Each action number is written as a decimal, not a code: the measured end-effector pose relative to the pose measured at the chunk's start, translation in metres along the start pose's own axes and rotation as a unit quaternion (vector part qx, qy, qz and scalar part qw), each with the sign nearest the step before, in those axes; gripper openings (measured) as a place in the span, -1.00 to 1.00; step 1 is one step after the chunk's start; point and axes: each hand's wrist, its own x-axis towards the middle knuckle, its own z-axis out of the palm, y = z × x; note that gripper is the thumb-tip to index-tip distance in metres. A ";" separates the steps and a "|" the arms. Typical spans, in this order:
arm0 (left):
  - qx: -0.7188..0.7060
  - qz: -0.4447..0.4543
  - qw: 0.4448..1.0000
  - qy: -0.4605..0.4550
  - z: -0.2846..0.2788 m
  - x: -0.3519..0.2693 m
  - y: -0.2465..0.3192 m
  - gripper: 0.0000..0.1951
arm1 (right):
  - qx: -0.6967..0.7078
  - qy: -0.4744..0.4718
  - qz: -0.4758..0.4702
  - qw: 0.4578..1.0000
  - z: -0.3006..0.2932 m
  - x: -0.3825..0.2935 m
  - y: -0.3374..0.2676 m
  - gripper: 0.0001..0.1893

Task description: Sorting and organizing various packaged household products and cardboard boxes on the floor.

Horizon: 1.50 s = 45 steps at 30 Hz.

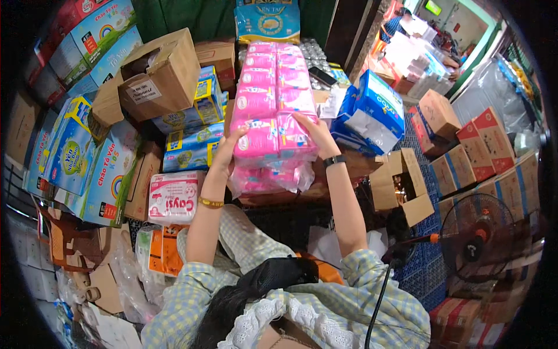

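A long bundle of pink packets [257, 100] in transparent plastic wrap lies before me, in two rows running away from my body. My left hand [229, 150] grips its near left side, thumb on top. On the near right side my right hand [318, 135] holds it, with the thumb over the upper face. Under its near end shows a second pink bundle [266, 179] in loose, crinkled plastic. A dark phone [322, 76] lies right of the bundle's far end, by a white paper [333, 102]. Beyond that end stands a blue and gold bag [267, 22].
At left are an open cardboard box [161, 78], blue drink cartons [194, 148] and a white and red Caysi pack [174, 196]. To the right stand a torn blue pack [379, 109], an open carton [403, 187], stacked boxes [484, 174] and a fan [475, 240]. A person [394, 28] is in the background.
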 end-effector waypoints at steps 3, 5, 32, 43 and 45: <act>-0.026 -0.001 0.999 -0.034 -0.001 -0.003 0.005 -0.55 | -0.017 -0.006 0.017 1.000 0.004 -0.001 -0.007 -0.64; -0.040 0.001 0.999 -0.035 -0.001 -0.007 0.004 -0.56 | 0.003 0.000 0.004 1.000 0.006 -0.007 -0.006 -0.64; -0.059 -0.003 0.990 -0.131 -0.056 -0.031 -0.053 -0.43 | 0.302 -0.167 0.076 0.935 -0.018 -0.041 0.072 -0.37; -0.165 -0.014 0.979 -0.121 -0.019 -0.031 -0.092 -0.42 | 0.312 -0.146 -0.039 0.938 -0.052 -0.024 0.077 -0.53; -0.160 -0.009 0.981 -0.108 -0.010 -0.021 -0.103 -0.41 | -0.073 -0.149 -0.192 0.967 -0.069 -0.014 0.079 -0.58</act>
